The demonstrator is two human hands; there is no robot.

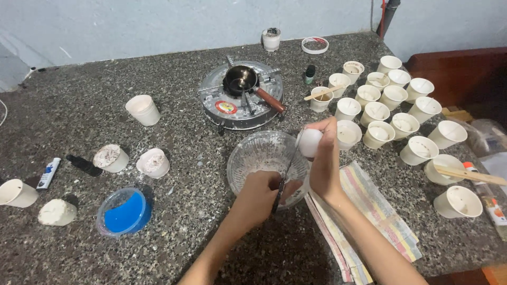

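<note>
My right hand [323,161] grips a small white paper cup [309,142], tipped on its side above the right rim of a clear glass bowl [264,153]. The bowl is smeared with whitish residue. My left hand [260,195] is curled around a thin dark-handled tool [280,190] at the bowl's near edge, with the tool's tip reaching up toward the cup. Both hands are over the speckled stone counter [174,232].
A small round stove [242,100] with a dark pan sits behind the bowl. Several white cups [393,113] crowd the right side, some with wooden sticks. A striped cloth [369,211] lies near right. At the left are filled cups [111,157], a blue container [124,212] and a tube [48,173].
</note>
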